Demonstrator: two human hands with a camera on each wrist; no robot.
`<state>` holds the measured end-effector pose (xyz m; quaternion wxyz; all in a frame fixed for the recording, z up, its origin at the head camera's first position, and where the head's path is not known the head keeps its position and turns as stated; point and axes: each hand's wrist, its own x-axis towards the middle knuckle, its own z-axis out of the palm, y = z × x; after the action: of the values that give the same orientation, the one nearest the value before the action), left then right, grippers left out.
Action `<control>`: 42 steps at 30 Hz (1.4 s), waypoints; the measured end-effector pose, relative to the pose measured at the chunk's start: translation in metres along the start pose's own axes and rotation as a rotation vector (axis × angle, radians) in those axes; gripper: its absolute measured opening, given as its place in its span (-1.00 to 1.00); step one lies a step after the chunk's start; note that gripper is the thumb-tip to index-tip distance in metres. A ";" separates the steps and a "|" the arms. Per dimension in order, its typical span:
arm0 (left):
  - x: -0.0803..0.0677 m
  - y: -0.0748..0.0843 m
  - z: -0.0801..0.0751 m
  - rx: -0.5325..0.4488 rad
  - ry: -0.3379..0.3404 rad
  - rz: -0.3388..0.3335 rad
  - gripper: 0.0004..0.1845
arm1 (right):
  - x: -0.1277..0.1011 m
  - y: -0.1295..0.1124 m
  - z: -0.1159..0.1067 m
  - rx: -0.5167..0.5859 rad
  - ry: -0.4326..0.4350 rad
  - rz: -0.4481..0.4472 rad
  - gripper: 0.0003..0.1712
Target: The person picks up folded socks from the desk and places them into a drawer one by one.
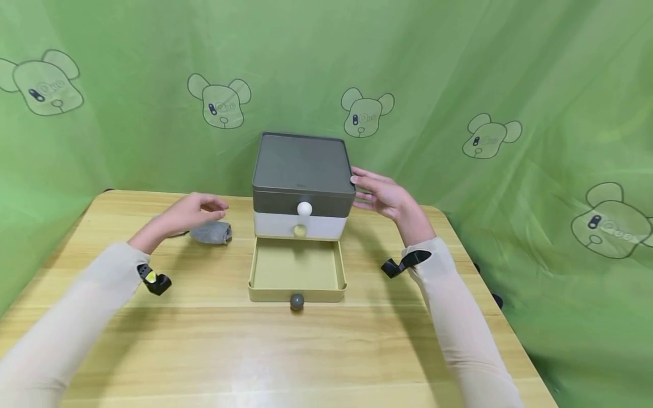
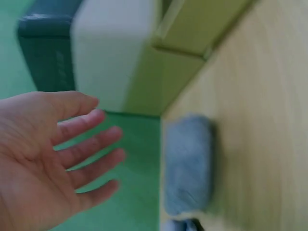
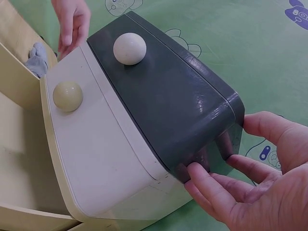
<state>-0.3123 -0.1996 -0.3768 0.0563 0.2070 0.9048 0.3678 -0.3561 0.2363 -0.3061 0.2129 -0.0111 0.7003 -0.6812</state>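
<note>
A small three-tier drawer unit [image 1: 303, 164] stands at the back of the table, dark grey on top, white in the middle, beige below. Its bottom drawer [image 1: 296, 266] is pulled out, with nothing in it. My right hand [image 1: 384, 195] is at the unit's right side, its extended fingertips touching the dark grey tier in the right wrist view. Left of the unit, my left hand [image 1: 190, 214] hovers with fingers loosely spread and holds nothing. Below that hand lies a soft grey fabric bundle [image 2: 188, 166] on the table.
The wooden table [image 1: 245, 351] runs toward me in front of the drawer. A green curtain [image 1: 301, 62] with bear-head drawings hangs right behind it and along the sides. White [image 1: 304, 209], beige [image 1: 300, 230] and grey [image 1: 297, 302] round knobs stick out from the drawer fronts.
</note>
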 end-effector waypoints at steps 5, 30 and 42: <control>0.006 -0.023 0.007 0.227 0.044 0.090 -0.61 | 0.000 0.000 0.000 0.014 0.006 -0.002 -0.31; 0.005 -0.054 0.029 0.456 -0.044 0.063 -0.48 | -0.002 0.003 -0.001 0.015 -0.005 -0.011 -0.30; 0.005 -0.044 0.028 0.310 -0.011 0.057 -0.61 | -0.002 0.002 0.000 0.022 0.002 -0.019 -0.30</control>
<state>-0.3243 -0.2077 -0.4276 0.0183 0.2410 0.9441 0.2242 -0.3536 0.2371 -0.3078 0.2060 -0.0149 0.6929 -0.6908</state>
